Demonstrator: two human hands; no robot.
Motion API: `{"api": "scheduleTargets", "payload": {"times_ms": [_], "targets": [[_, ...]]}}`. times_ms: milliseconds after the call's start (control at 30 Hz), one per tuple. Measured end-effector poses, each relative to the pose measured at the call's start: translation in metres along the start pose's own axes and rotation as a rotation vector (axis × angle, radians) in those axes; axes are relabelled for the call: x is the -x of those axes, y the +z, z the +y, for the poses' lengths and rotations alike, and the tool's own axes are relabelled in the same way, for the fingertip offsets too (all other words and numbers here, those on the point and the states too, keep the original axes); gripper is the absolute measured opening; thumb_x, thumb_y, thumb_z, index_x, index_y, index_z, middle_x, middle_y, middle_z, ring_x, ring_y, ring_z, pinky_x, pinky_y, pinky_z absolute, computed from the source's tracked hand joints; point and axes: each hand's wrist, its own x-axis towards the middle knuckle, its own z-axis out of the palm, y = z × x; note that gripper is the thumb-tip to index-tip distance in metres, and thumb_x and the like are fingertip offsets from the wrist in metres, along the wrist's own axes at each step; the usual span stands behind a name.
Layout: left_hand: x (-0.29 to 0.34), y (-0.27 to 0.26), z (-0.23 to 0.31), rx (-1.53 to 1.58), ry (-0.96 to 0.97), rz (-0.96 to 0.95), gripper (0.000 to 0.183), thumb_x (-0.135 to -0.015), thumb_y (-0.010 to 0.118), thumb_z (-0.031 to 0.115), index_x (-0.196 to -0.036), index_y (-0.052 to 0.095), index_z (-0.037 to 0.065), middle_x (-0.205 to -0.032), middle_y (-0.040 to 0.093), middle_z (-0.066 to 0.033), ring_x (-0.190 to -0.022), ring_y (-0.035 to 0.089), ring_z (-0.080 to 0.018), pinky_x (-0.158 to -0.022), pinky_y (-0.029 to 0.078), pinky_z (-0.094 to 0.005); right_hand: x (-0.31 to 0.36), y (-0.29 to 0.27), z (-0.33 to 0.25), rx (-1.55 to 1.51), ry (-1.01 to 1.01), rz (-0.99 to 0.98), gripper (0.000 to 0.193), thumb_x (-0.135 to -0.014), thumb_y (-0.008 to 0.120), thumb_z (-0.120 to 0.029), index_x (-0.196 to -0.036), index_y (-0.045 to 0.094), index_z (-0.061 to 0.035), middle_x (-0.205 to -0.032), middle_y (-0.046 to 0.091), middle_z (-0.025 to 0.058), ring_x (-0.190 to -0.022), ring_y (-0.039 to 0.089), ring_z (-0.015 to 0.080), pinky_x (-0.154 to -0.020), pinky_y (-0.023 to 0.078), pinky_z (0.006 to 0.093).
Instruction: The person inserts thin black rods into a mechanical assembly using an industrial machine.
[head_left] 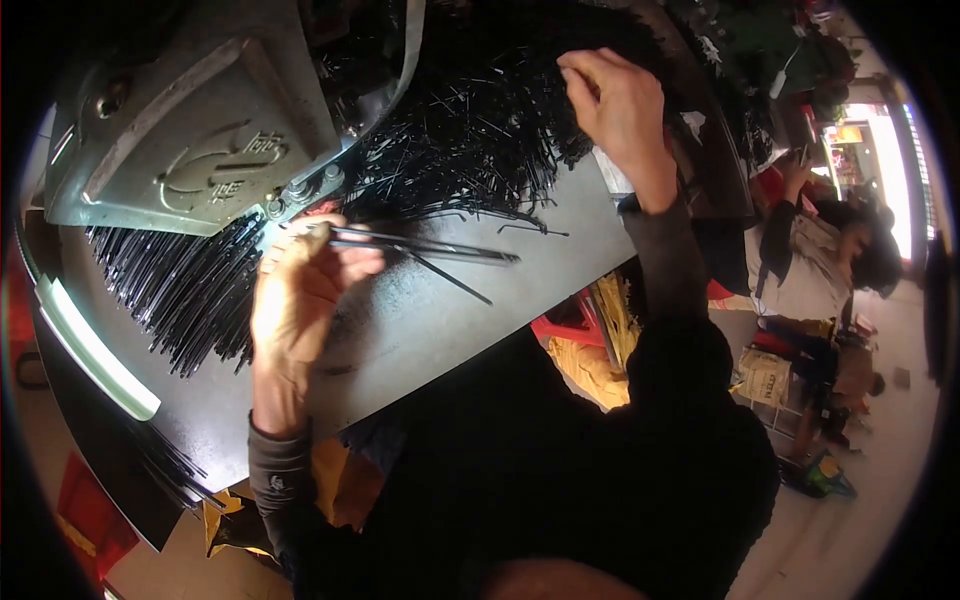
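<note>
Hands at a machine (215, 150) on a grey worktop (420, 345). The left hand (295, 295), just below the machine's bolts (330, 180), pinches a few black rods (475, 250) between thumb and fingers; their free ends fan out to the right, toward the worktop's near edge. The right hand (622, 105) is raised at the heap's right side, near the worktop's right edge, fingers curled; whether it grips anything or touches the heap (460, 135) cannot be told. Good handling here would probably mean a light, firm pinch, the rods drawn parallel (one diverges), and fingertips kept clear of the bolted metal.

Surroundings: the tangled heap covers the far side of the worktop, its stray ends reaching close to the held rods and likely to snag them. A dense fringe (190, 300) of rods juts from under the machine, left of the left hand, limiting movement there. A small bundle (170, 465) lies by the near left corner. Below the near edge are a red container (572, 325) and yellow material (590, 372).
</note>
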Motion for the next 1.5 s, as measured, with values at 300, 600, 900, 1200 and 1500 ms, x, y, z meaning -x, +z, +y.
{"api": "scheduleTargets", "payload": {"times_ms": [300,600,900,1200,1500], "targets": [[0.017,-0.011,-0.007,-0.041,0.091,0.038,0.026,-0.091,0.054,0.019,-0.104,0.057,-0.003,-0.096,0.063,-0.0210,-0.082,0.066,-0.0296,-0.078,0.056,-0.0432,-0.003,0.016,0.050,-0.061,-0.021,-0.008,0.012,-0.076,0.068,-0.016,-0.085,0.065,-0.0086,-0.082,0.063,0.0079,-0.075,0.062,0.0293,-0.064,0.048,0.0363],[0.022,-0.007,-0.005,-0.005,0.133,0.099,0.018,-0.088,0.058,0.014,-0.097,0.058,-0.002,-0.090,0.062,-0.0146,-0.085,0.063,-0.0259,-0.080,0.055,-0.0430,-0.013,0.033,0.008,-0.288,-0.258,0.292,0.016,-0.072,0.072,-0.004,-0.085,0.062,-0.0073,-0.083,0.064,0.0056,-0.073,0.063,0.0225,-0.063,0.050,0.0307],[0.016,-0.005,0.000,0.101,0.158,0.141,0.013,-0.088,0.059,0.011,-0.095,0.059,0.000,-0.080,0.062,-0.0092,-0.069,0.060,-0.0180,-0.060,0.049,-0.0294,0.013,0.054,-0.159,-0.606,-0.454,-0.169,0.017,-0.072,0.063,0.004,-0.089,0.066,0.0002,-0.080,0.058,0.0090,-0.061,0.058,0.0245,-0.057,0.050,0.0321],[0.006,-0.002,-0.006,-0.470,0.362,0.261,0.008,-0.086,0.059,0.004,-0.091,0.060,-0.002,-0.071,0.062,-0.0055,-0.056,0.057,-0.0093,-0.047,0.045,-0.0208,0.017,0.073,-0.180,-1.444,0.425,-0.511,0.015,-0.086,0.063,-0.011,-0.085,0.065,0.0038,-0.066,0.064,0.0038,-0.054,0.058,0.0068,-0.048,0.047,0.0211],[0.006,-0.003,0.000,-0.495,0.398,0.285,0.029,-0.083,0.059,0.002,-0.111,0.055,0.003,-0.073,0.061,-0.0020,-0.051,0.054,-0.0076,-0.045,0.044,-0.0197,0.014,0.077,-0.182,-1.311,0.400,-0.474,0.015,-0.087,0.061,-0.012,-0.089,0.065,0.0026,-0.068,0.062,0.0042,-0.055,0.058,0.0065,-0.047,0.043,0.0173]]}}
